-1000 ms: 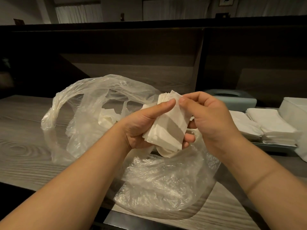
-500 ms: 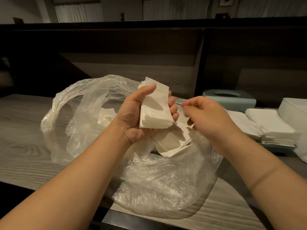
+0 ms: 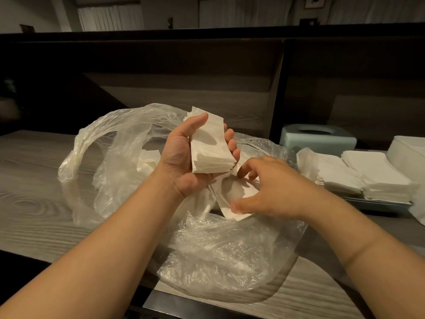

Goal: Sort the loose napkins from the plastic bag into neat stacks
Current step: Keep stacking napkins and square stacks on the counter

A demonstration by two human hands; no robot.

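Note:
A clear plastic bag (image 3: pixel 220 256) lies crumpled and open on the wooden counter. My left hand (image 3: pixel 181 162) holds a small aligned stack of white napkins (image 3: pixel 210 146) upright above the bag, thumb on top and fingers curled behind. My right hand (image 3: pixel 271 192) reaches into the bag's mouth and pinches loose napkins (image 3: pixel 239 194) lying there, thumb at their near edge and fingers at the far side. More loose napkins (image 3: pixel 148 161) show through the plastic to the left.
Neat white napkin stacks (image 3: pixel 377 176) sit on a tray (image 3: pixel 377 204) at the right. Behind them stands a pale blue tissue box (image 3: pixel 319 139). A white container (image 3: pixel 409 155) is at the far right edge. A dark wooden partition rises behind the counter (image 3: pixel 34 180).
My right hand let go of the stack and dropped into the bag onto the loose napkins. My left hand turned the stack upright and holds it alone.

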